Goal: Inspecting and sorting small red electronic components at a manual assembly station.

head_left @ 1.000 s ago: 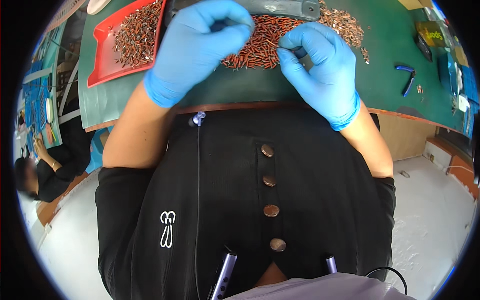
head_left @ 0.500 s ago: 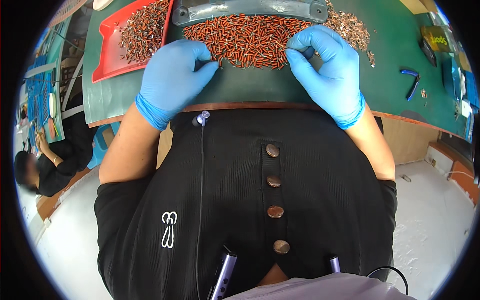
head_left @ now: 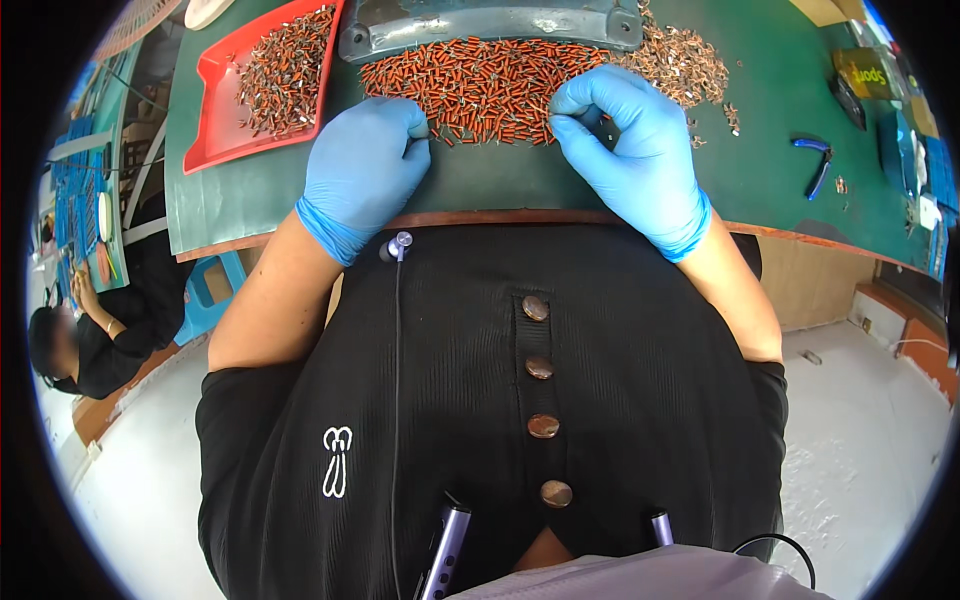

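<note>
At the near edge of the heap of small orange cylindrical parts (head_left: 480,85), my left hand (head_left: 365,170), in a blue glove, lies knuckles-up with the fingers curled under; their tips touch the heap's lower left margin, and I cannot tell whether they pinch a part. My right hand (head_left: 630,150), gloved alike, has thumb and forefinger pressed together at the heap's lower right margin; anything between them is too small to make out. The heap spreads across the green mat (head_left: 240,200), directly in front of a grey metal fixture (head_left: 490,20) at the far side. To the right the orange parts merge into a scatter of paler copper-coloured pieces (head_left: 680,65). A red tray (head_left: 215,145) holding a pile of darker parts lies left of the heap, apart from it. Blue-handled cutters (head_left: 818,160) rest on the mat well to the right. A seated person (head_left: 100,330) appears at the far left.
</note>
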Demonstrator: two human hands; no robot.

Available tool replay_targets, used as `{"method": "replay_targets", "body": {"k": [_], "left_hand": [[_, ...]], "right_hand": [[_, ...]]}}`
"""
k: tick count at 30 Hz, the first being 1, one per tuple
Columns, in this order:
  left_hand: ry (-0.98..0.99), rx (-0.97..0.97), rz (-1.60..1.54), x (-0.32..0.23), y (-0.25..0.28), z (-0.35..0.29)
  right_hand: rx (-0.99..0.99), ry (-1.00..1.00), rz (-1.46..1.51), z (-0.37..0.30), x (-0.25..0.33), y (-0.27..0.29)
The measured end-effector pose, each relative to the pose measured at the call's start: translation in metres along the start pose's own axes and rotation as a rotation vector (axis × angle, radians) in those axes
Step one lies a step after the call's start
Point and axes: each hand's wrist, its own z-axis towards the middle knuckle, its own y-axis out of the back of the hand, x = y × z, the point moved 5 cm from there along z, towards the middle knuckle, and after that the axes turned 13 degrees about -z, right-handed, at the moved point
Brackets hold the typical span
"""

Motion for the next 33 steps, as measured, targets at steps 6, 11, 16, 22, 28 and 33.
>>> {"method": "replay_targets", "body": {"k": [6,11,16,22,28,33], "left_hand": [[-0.085,-0.09,-0.1,-0.016,0.02,0.014],[-0.01,-0.24,-0.577,-0.036,0.028,0.038],[-0.064,-0.352,-0.799,-0.05,0.023,0.06],[-0.019,-0.382,-1.083,-0.047,0.015,0.074],[0.137,-0.252,-1.412,-0.035,0.018,0.093],[0.056,-0.414,-1.247,-0.031,0.035,0.108]], "right_hand": [[0.176,-0.297,0.376,0.001,-0.008,-0.019],[0.037,-0.282,0.752,0.025,0.0,-0.018],[-0.132,-0.281,0.592,0.043,0.001,-0.014],[-0.298,-0.283,0.478,0.057,-0.003,-0.011],[-0.331,-0.317,0.655,0.079,-0.009,-0.009],[-0.349,-0.297,0.654,0.106,-0.015,-0.006]]}}
